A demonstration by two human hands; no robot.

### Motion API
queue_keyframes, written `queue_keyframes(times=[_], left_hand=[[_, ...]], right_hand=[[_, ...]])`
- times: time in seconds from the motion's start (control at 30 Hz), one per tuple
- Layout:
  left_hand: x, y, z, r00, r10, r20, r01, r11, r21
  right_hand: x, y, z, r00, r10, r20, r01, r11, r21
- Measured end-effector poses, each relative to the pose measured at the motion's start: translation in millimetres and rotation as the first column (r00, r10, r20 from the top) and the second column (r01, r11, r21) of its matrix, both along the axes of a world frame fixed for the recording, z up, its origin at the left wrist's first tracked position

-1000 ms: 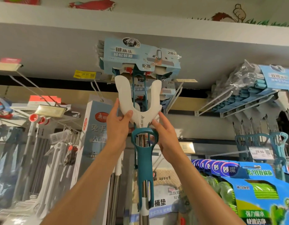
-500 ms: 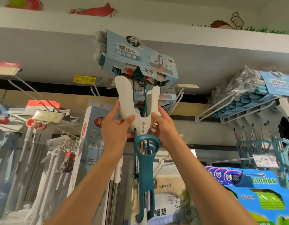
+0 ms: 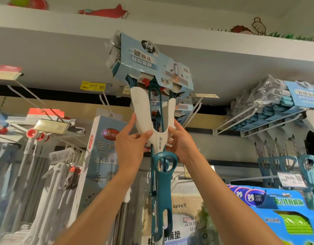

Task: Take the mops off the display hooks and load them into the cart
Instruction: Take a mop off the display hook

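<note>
A sponge mop (image 3: 144, 110) with a white Y-shaped yoke, a teal lever handle (image 3: 163, 197) and a light-blue cardboard sleeve (image 3: 152, 62) over its head is raised high in front of the display, its head tilted with the left end up. My left hand (image 3: 130, 144) grips the left arm of the white yoke, thumb in front. My right hand (image 3: 181, 144) holds the right arm of the yoke from the other side. More packaged mops (image 3: 182, 105) hang on white display hooks (image 3: 193, 110) just behind it. No cart shows in this view.
Another row of teal mops (image 3: 276, 110) hangs on hooks at the right, with a price tag (image 3: 290, 178) below. White flat mops (image 3: 52, 183) and a tall box (image 3: 101, 156) stand at the left. Blue sponge packs (image 3: 276, 209) fill the lower right. A grey soffit (image 3: 55, 55) runs overhead.
Both hands have lifted the mop upward and tipped its head, the left end of the sleeve rising. The hands shifted higher on the white yoke.
</note>
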State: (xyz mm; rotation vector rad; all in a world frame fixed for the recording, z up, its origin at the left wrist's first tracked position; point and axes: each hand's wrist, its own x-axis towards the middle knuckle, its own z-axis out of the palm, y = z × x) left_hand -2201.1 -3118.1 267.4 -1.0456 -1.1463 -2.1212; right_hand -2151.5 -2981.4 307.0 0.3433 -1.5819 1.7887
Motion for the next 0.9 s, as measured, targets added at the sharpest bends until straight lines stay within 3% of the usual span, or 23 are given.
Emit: queue_keyframes(times=[0.27, 0.57, 0.9], left_hand=[[-6.9, 0.0, -2.3, 0.999, 0.015, -0.053, -0.015, 1.0, -0.011], [-17.0, 13.6, 16.8, 0.99, -0.139, -0.008, 0.138, 0.988, -0.063], [-35.4, 43.3, 40.4, 0.987, -0.158, -0.033, 0.151, 0.976, -0.156]], right_hand=[[-4.5, 4.6, -6.7, 0.999, 0.019, 0.028, -0.018, 1.0, -0.011], [-7.7, 17.8, 4.5, 0.997, -0.082, 0.012, 0.082, 0.997, -0.01], [-14.0, 37.7, 14.9, 0.991, -0.132, 0.012, 0.133, 0.986, -0.103]])
